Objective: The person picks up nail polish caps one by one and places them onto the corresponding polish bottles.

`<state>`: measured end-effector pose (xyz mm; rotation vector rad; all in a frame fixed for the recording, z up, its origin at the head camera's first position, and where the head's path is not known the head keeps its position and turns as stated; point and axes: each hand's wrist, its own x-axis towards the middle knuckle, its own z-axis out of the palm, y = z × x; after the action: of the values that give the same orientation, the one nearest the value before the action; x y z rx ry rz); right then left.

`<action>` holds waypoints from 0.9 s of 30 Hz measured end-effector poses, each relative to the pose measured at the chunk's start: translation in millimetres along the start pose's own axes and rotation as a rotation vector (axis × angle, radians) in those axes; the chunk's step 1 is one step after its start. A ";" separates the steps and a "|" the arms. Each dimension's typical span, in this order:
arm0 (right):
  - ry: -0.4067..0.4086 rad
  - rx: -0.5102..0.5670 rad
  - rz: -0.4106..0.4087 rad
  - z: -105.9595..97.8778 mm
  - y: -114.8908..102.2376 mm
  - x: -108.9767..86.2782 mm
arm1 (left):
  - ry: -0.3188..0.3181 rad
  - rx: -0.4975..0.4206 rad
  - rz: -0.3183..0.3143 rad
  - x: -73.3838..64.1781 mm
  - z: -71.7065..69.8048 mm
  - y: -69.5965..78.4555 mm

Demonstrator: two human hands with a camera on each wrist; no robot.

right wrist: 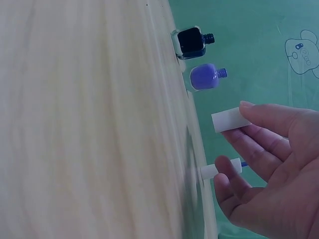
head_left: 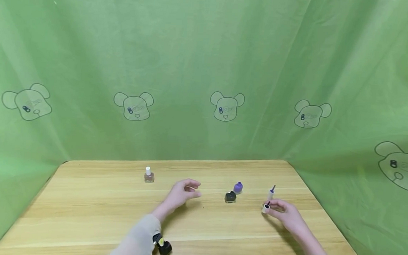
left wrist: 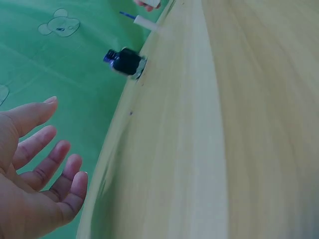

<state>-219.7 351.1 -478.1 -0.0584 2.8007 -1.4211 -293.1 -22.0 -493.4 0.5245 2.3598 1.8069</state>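
My right hand (head_left: 287, 216) pinches a white nail polish cap (right wrist: 230, 120) between thumb and fingers, its dark brush pointing up in the head view. Just behind it, a second white cap (head_left: 271, 193) stands on the table with its purple brush upward. To the left are two uncapped bottles, one of black nail polish (head_left: 230, 197) and one of purple nail polish (head_left: 238, 187), both upright and close together. My left hand (head_left: 183, 192) hovers over the table left of these bottles, fingers relaxed and slightly bent, holding nothing.
A capped bottle of mauve nail polish (head_left: 149, 176) stands at the back left of the wooden table (head_left: 81, 213). Green curtains (head_left: 179, 64) with bear-head prints hang behind the table and along its sides.
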 end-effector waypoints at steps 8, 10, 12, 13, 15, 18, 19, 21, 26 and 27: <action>0.016 -0.009 0.026 0.7 -1.6 1.0 | -0.022 0.049 0.017 11.7 29.7 7.0; 0.018 -0.012 0.027 1.0 -2.1 1.1 | -0.029 0.049 0.014 14.4 36.4 8.2; 0.020 -0.015 0.022 1.3 -2.9 1.1 | -0.039 0.044 0.010 17.2 42.6 8.8; 0.021 -0.017 0.019 1.5 -3.5 1.0 | -0.042 0.044 0.008 18.6 45.6 8.9; 0.022 -0.015 0.014 1.9 -4.8 0.7 | -0.049 0.052 0.001 21.6 51.2 8.2; 0.023 -0.016 0.011 2.7 -6.9 0.0 | -0.052 0.084 -0.006 25.6 59.0 6.4; 0.024 -0.017 0.011 2.9 -7.4 -0.1 | -0.052 0.096 -0.008 26.8 61.4 5.7; 0.025 -0.019 0.012 3.4 -8.2 -0.3 | -0.050 0.118 -0.008 29.2 66.3 4.8; 0.034 -0.037 0.006 4.3 -9.8 0.2 | -0.067 0.145 -0.008 34.5 75.9 6.5; 0.037 -0.040 0.004 4.5 -10.1 0.4 | -0.070 0.150 -0.010 35.5 77.4 7.0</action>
<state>-219.6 341.5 -472.5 -0.0273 2.8573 -1.3800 -301.3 62.3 -504.3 0.5820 2.4574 1.5882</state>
